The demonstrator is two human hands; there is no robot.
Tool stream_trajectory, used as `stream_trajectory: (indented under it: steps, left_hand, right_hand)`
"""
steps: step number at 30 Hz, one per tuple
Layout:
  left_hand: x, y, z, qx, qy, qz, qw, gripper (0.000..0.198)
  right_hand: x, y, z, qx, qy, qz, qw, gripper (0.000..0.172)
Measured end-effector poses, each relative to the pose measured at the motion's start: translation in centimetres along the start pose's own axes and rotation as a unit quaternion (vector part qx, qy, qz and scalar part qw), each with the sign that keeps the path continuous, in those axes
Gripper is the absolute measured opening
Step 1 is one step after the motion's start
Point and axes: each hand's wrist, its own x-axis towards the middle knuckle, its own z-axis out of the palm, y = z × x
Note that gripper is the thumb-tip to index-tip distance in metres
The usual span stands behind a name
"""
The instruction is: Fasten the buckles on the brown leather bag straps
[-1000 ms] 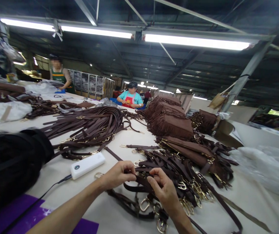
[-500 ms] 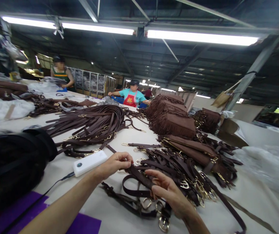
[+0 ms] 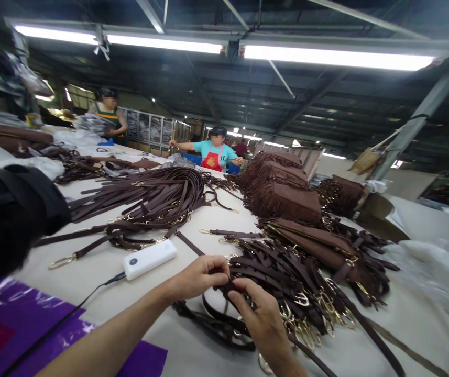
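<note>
My left hand (image 3: 204,273) pinches a dark brown leather strap (image 3: 227,288) near the front of the table. Close beside it, the fingers of my right hand (image 3: 259,314) are closed on the same strap, partly covering it. Below both hands, a loop of the strap and other dark straps (image 3: 216,327) lie on the white tabletop, with metal rings partly hidden by my right hand. Just right of my hands is a heap of brown straps (image 3: 283,272) with gold-coloured clips and buckles.
A white power bank (image 3: 149,259) with a black cable lies left of my hands. Behind it spreads a bundle of long straps (image 3: 161,193). Fringed brown bags (image 3: 287,191) are stacked at the back right. Clear plastic (image 3: 432,272) lies far right. Two co-workers stand across the table.
My hands have come closer together on the strap, and my right fingers have closed on it. The black object at left has shifted left, uncovering a strap with a clip.
</note>
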Motion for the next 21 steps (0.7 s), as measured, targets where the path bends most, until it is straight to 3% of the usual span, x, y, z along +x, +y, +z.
stream_trajectory:
  steps: [2,5,7,11,16,21]
  left_hand:
    - [-0.1,-0.2,0.2,0.015,-0.007,0.001,1.0,0.013]
    - [-0.1,-0.6,0.0,0.087,-0.031,0.016,0.996,0.027]
    - [-0.1,-0.9,-0.1,0.132,-0.04,0.033,0.99,0.03]
    - [0.2,-1.3,-0.3,0.081,-0.024,0.021,0.996,0.022]
    - [0.3,-1.7,0.0,0.045,0.006,0.01,0.999,0.026]
    - [0.3,-2.2,0.3,0.035,0.008,0.011,0.999,0.029]
  right_hand:
    - [0.0,-0.3,-0.2,0.02,0.003,0.036,0.999,0.017]
    - [0.4,-0.5,-1.1,0.053,0.029,0.036,0.998,0.02]
    - [0.6,-0.6,-1.9,0.112,0.009,0.066,0.991,0.025]
    - [0.7,-0.6,-3.2,0.219,-0.067,0.139,0.963,0.04]
    - [0.7,-0.4,-3.2,0.184,-0.121,0.182,0.958,0.047]
    - [1.0,-0.4,-2.6,0.189,-0.13,0.202,0.952,0.048]
